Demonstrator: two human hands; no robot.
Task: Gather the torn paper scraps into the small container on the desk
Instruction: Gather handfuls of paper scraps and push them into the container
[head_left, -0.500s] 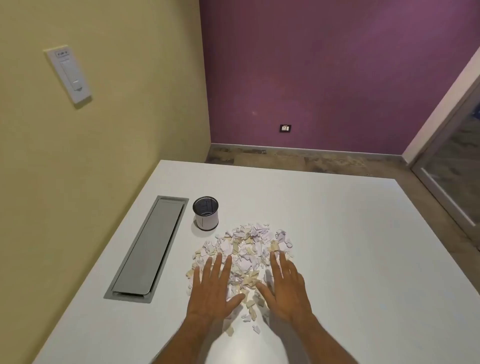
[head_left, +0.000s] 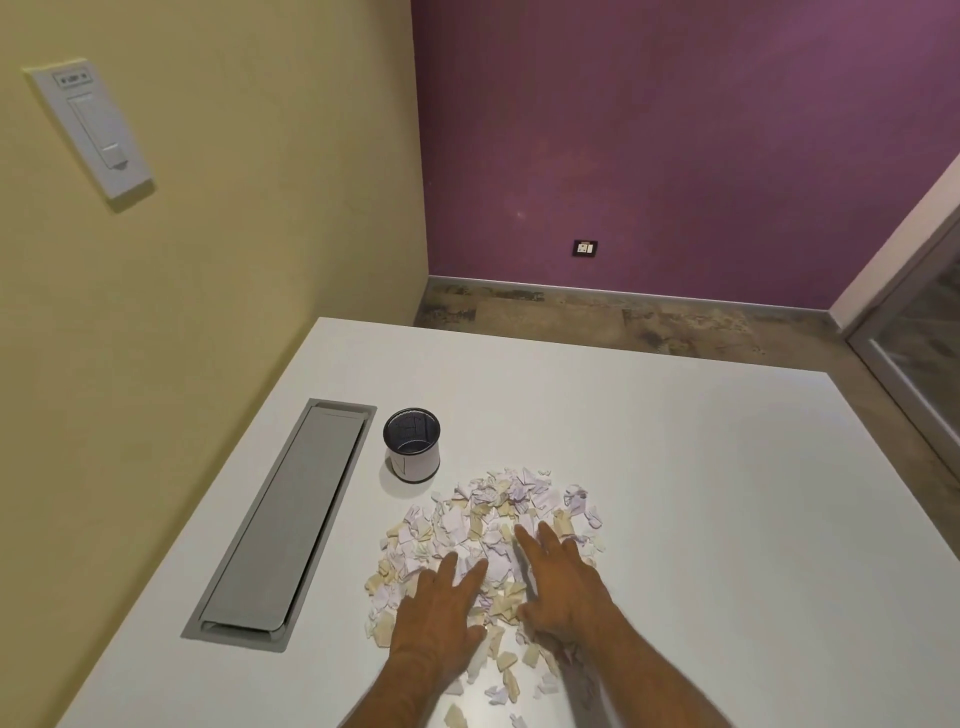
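Note:
A spread pile of torn white, lilac and cream paper scraps (head_left: 493, 525) lies on the white desk (head_left: 727, 493). A small dark mesh container (head_left: 411, 444) with a white band stands upright just beyond the pile's left edge. My left hand (head_left: 441, 608) rests flat on the near left of the pile, fingers apart. My right hand (head_left: 566, 587) lies flat on the near right of the pile, fingers spread and pointing toward the container. Neither hand holds anything. Some scraps are hidden under both palms.
A long grey cable hatch (head_left: 283, 525) is set into the desk left of the container. The yellow wall with a switch plate (head_left: 91, 130) runs along the desk's left side. Beyond the far edge are the floor and a purple wall.
Both hands have slid slightly toward each other over the near part of the pile. The container and hatch have not moved.

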